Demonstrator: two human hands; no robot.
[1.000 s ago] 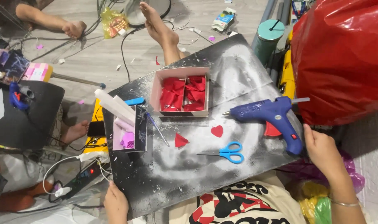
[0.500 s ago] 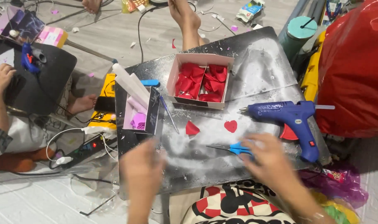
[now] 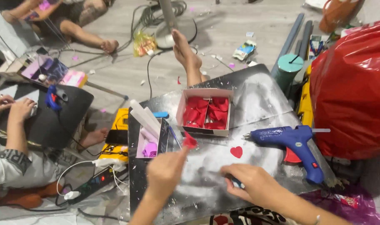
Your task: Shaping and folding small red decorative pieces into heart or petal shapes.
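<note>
Head view: the right hand (image 3: 256,183) closes over the blue scissors (image 3: 236,182) on the dark board (image 3: 206,171). The left hand (image 3: 165,173) pinches a red paper heart (image 3: 190,141) in its fingers (image 3: 182,153). Farther off sit another red heart (image 3: 236,151), the blue glue gun (image 3: 296,146) and a box of red pieces (image 3: 205,111).

red heart (image 3: 236,151) on grey-silver smudged board (image 3: 256,96). pink box (image 3: 203,111) above it, red pieces inside. blue glue gun (image 3: 296,146) right of heart, shiny red bag (image 3: 352,91) beyond. teal cup (image 3: 289,66) up top.
</note>
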